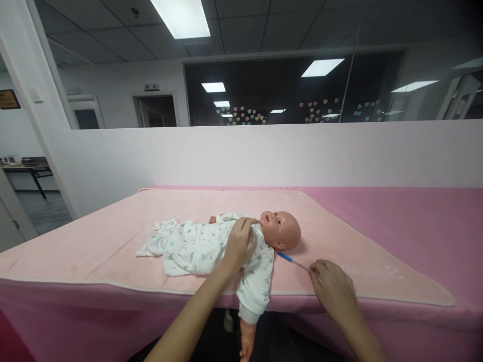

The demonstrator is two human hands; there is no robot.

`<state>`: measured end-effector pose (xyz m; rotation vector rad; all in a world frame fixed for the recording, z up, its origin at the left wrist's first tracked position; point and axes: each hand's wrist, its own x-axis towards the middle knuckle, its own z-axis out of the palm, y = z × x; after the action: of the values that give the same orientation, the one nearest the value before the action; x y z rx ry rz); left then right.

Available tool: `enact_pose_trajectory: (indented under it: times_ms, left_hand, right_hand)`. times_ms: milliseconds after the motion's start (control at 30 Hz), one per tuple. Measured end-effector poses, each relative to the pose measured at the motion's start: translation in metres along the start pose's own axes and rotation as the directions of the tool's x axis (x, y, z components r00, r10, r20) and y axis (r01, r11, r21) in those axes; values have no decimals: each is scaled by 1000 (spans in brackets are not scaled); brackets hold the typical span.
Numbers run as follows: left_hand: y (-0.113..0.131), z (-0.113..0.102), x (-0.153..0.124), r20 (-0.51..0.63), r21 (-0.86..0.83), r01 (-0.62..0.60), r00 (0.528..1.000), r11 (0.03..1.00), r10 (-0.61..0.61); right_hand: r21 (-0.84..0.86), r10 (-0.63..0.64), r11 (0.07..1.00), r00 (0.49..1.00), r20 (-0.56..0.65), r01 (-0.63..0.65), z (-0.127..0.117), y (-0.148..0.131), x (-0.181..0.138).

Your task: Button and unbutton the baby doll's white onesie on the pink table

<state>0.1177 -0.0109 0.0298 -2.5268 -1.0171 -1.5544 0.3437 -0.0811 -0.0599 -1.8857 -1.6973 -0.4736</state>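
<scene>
A baby doll [284,230] lies on its back with its head to the right, dressed in a white outfit [206,247] with small green prints. One doll arm [247,338] hangs over the table's front edge. My left hand [241,240] rests on the doll's upper chest, fingers closed at the collar, where it seems to pinch the cloth. At the right, my right hand [332,281] pinches the thin clear end of a slim stick with a blue end, apparently a thermometer [286,257]. Its blue end points at the doll's neck and shoulder, just below the ear.
Under the doll lies a peach blanket [109,241] with a pale edge, over a pink table cover [422,221]. A white half wall [264,156] with glass above borders the far side. Beyond a doorway on the left stands a table [32,170].
</scene>
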Motion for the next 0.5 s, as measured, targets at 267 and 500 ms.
enact_pose_trajectory:
  times_ms: [267, 500]
  left_hand:
    - [-23, 29, -8, 93, 320, -78, 994, 944, 51]
    - [-23, 29, -14, 32, 296, -40, 999, 954, 32]
  right_hand:
    - [503, 177, 827, 965, 192, -252, -55, -17, 27]
    - [595, -86, 773, 893, 442, -220, -58, -48, 46]
